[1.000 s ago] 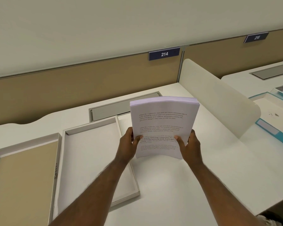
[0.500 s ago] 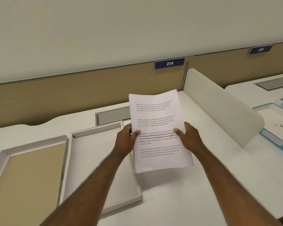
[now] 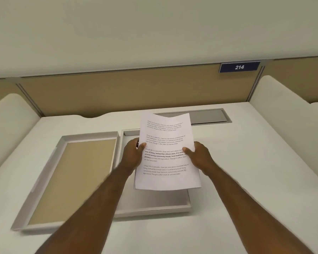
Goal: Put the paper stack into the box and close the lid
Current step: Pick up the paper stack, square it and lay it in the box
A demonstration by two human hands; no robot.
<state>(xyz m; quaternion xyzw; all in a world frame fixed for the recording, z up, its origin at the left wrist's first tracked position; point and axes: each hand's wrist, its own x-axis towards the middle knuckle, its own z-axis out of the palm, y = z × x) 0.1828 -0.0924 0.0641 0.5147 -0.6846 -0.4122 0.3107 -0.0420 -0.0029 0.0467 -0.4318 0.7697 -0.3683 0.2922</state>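
**Paper stack over the box, not yet down**

Both hands pinch the paper stack [image 3: 168, 153] at mid-height: left hand [image 3: 133, 154] on its left edge, right hand [image 3: 200, 156] on its right edge, thumbs on the printed face, the other fingers hidden behind. Stack is in the air, tilted toward the camera, hanging over the open white box [image 3: 154, 208] on the desk [image 3: 264, 180]. The lid [image 3: 70, 178] lies just beside the box on the left, tan inside facing up.

Risks, my read:
- Stack looks rotated slightly relative to the box walls. Lowered like that, a corner could catch the rim and fan the sheets.
- Top edge is already bowing; a loose pinch could let sheets slide.
- Sheets riding up a wall would stop the lid seating.
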